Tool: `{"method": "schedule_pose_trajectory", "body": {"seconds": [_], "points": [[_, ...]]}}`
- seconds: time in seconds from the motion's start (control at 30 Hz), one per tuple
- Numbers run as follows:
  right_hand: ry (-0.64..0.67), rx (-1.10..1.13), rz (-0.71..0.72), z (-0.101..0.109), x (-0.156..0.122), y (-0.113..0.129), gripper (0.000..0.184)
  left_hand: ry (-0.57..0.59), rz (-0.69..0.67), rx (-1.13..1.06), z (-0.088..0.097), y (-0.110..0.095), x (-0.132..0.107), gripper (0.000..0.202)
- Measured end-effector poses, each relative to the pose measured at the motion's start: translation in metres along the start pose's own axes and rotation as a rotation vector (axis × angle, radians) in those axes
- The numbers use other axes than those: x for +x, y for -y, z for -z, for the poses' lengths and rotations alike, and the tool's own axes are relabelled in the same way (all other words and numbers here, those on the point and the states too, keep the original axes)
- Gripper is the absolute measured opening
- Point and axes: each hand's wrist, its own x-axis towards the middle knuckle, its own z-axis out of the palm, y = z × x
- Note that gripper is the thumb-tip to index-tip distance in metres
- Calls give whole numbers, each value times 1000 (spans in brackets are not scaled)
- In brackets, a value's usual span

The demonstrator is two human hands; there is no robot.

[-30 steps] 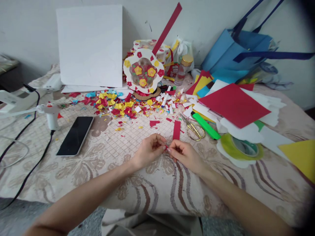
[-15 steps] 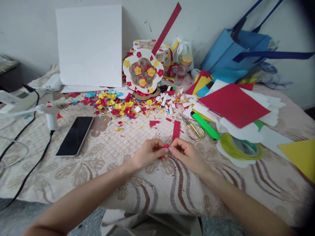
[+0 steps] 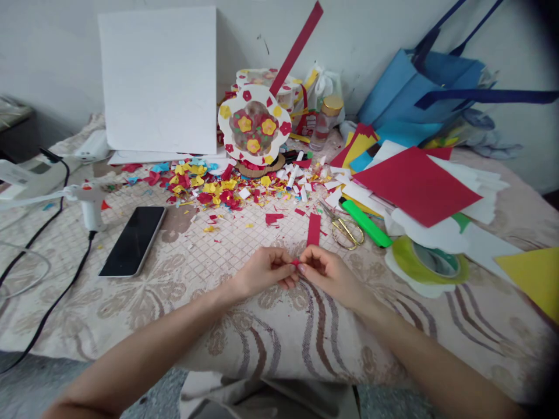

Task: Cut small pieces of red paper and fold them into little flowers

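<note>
My left hand [image 3: 264,272] and my right hand [image 3: 328,274] meet fingertip to fingertip over the patterned cloth, both pinched on a tiny red paper piece [image 3: 295,263]. Most of that piece is hidden by the fingers. A short red paper strip [image 3: 313,228] lies flat just beyond my right hand. Gold scissors [image 3: 345,228] and a green marker [image 3: 365,223] rest to the right of the strip.
A black phone [image 3: 133,240] and a white glue gun [image 3: 89,201] with its cord lie at the left. Red and yellow paper scraps [image 3: 209,189] heap before a flower-decorated lantern [image 3: 254,127]. Coloured paper sheets [image 3: 414,183], a tape roll [image 3: 430,261] and a blue bag [image 3: 419,96] fill the right.
My hands stay together and shift only slightly; the fingers work the small red piece, which shows a little less than half a second ago.
</note>
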Motion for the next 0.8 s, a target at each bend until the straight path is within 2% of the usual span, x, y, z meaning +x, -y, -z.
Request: {"method": "schedule_pose_trajectory", "body": {"seconds": [0.07,0.23,0.5,0.7,0.8], "points": [[10,17,14,-1,0,0,2,4,4,18,-1,1,0,28],[9,-11,16,-1,0,-1,5,24,25,47,-1,1,-1,24],[-58,-239,148,-1,-3,7,9,54,95,-62,1,-1,0,23],[-124,-491,387,0,-2,-4,15,33,124,-124,3,-4,0,29],[-112,-579,502,1,-3,-12,18,11,138,-138,3,-4,0,32]]}}
